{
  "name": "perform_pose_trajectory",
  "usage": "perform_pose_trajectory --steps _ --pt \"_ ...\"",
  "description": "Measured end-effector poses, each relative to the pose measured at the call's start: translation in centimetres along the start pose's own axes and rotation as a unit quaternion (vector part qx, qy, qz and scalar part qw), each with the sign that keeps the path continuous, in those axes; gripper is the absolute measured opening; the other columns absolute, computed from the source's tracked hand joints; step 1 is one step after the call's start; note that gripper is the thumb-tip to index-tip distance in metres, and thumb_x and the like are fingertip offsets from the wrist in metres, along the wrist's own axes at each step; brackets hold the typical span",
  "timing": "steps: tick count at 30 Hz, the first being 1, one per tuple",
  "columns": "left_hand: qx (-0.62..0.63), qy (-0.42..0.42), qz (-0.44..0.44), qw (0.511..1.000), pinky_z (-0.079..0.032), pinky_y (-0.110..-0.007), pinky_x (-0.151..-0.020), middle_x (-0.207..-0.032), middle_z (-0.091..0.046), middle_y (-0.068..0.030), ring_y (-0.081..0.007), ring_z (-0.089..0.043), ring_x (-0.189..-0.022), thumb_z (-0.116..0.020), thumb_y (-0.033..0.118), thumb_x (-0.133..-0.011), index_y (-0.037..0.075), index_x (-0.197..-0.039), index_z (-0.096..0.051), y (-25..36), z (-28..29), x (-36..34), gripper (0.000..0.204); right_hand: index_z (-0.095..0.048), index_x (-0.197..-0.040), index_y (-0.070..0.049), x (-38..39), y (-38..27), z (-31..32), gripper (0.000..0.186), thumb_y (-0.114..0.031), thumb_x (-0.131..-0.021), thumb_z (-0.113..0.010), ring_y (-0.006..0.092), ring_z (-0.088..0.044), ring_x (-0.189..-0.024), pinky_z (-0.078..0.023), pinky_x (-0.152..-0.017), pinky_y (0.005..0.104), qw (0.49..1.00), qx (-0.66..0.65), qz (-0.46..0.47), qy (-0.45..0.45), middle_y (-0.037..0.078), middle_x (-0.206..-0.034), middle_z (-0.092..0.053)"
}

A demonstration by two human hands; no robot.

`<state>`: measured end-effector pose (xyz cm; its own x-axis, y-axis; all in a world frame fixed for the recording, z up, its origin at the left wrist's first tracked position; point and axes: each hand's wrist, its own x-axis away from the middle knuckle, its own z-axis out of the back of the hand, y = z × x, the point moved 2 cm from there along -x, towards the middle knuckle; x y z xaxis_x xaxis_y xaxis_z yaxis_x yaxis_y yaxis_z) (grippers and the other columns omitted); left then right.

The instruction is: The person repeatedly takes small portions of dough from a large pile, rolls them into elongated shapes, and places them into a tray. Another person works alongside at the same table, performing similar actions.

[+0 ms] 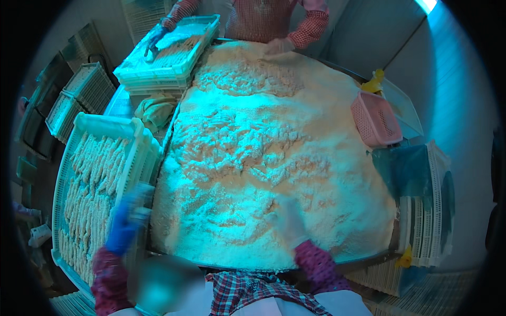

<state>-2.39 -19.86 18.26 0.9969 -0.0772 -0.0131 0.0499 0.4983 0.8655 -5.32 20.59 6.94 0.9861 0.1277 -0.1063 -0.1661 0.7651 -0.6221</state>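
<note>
My left hand (pixel 127 218), in a blue glove, is over the right rim of a white plastic tray (pixel 59 210) at the left. Motion smears its fingers, so I cannot make out anything in them. Rows of long, thin crumb-coated pieces (pixel 87 203) lie side by side in that tray. My right hand (pixel 290 220), pale with crumbs or a light glove, is at the near part of a wide heap of pale crumbs (pixel 337 184) on the table. Its fingers are blurred too and blend into the crumbs.
Across the table a co-worker's blue-gloved hand (pixel 154 41) is over another tray (pixel 182 68) of coated pieces; their other hand (pixel 279 46) touches the crumbs. A pink basket (pixel 377 120) and stacked trays (pixel 429 210) stand right. A cloth (pixel 155 112) lies between the left trays.
</note>
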Motion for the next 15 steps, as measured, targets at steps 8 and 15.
perform_pose_trajectory --steps 8,15 --pt "-0.268 -0.113 -0.201 0.935 -0.046 -0.041 -0.087 -0.112 -0.058 -0.0154 -0.0332 -0.057 -0.101 -0.072 0.019 -0.075 0.011 -0.131 -0.045 -6.3 -20.2 -0.8 0.063 -0.058 -0.104 -0.007 1.4 5.2 0.9 0.023 -0.010 -0.082 -0.057 0.0290 -0.055 -0.097 -0.045 -0.083 0.0381 0.976 -0.147 -0.144 0.074 0.012 -0.105 -0.058" --pt "0.312 0.035 0.114 0.943 -0.050 -0.030 -0.067 -0.094 -0.062 -0.0072 -0.0191 -0.063 -0.082 -0.065 0.014 -0.085 0.006 -0.115 -0.056 -9.1 -24.3 -3.7 0.033 -0.060 -0.101 -0.006 2.0 2.8 -2.6 0.020 -0.011 -0.082 -0.062 0.0296 -0.057 -0.090 -0.046 -0.084 0.0389 0.992 0.044 0.109 0.041 0.012 -0.099 -0.060"
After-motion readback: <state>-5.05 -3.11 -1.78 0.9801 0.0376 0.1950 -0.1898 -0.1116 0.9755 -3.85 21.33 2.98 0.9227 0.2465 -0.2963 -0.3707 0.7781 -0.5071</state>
